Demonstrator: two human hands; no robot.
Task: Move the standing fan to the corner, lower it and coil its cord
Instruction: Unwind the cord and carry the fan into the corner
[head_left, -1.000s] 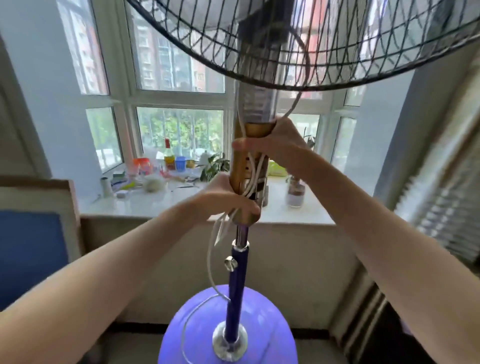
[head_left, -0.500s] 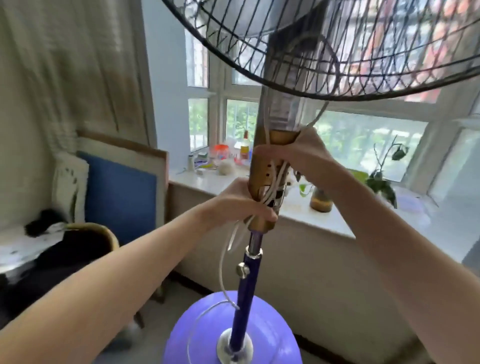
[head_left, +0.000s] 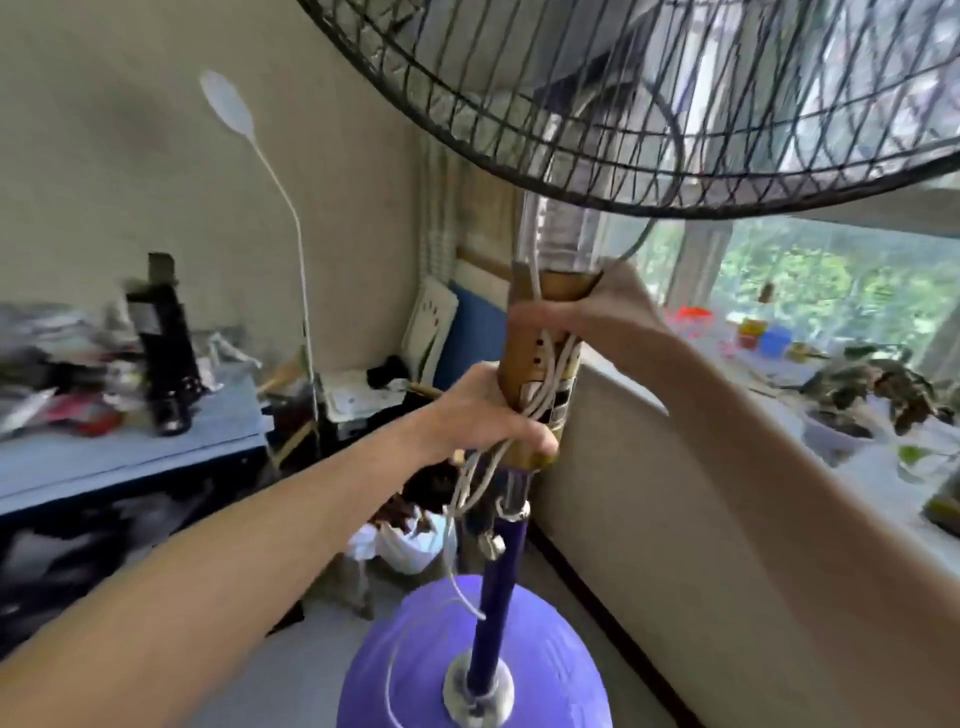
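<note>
Head view: left hand and right hand clench the standing fan's gold plastic column, pinning its white cord; probably mid-carry. Next, its round purple base needs grounding in the corner.

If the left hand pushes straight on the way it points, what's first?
The gold column, which the left hand grips with the cord; behind it, probably the wall below the windowsill.

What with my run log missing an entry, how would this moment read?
left hand: grips fan column low | right hand: grips it higher | cord: hanging loose
</note>
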